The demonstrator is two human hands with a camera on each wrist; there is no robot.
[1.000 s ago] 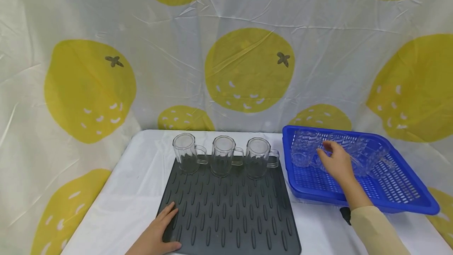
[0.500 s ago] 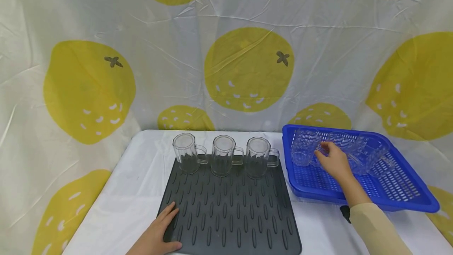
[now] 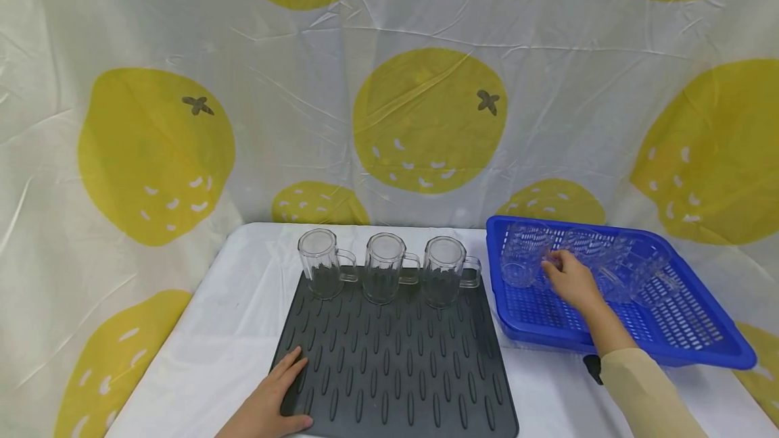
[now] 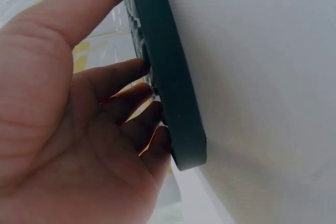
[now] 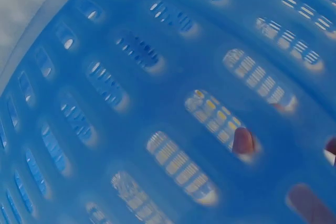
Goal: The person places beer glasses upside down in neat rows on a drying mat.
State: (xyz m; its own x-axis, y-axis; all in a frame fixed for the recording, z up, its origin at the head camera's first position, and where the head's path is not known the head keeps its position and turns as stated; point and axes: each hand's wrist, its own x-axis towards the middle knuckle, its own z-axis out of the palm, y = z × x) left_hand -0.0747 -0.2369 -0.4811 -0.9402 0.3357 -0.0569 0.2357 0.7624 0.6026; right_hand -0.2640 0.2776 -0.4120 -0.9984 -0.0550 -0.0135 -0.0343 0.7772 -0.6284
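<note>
Your L hand [image 3: 268, 397] rests on the mat [image 3: 395, 363], fingers loose; R hand [image 3: 575, 282] in blue basket [image 3: 548, 338] by glassware [image 3: 517, 274], can't tell if gripping; 3 mugs [image 3: 384, 269] line mat's far end.

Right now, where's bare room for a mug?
Bare: mat in front of the mugs, right of the left hand; tablecloth left of the mat. Crowded: far side of the basket, with glassware around the right hand.
</note>
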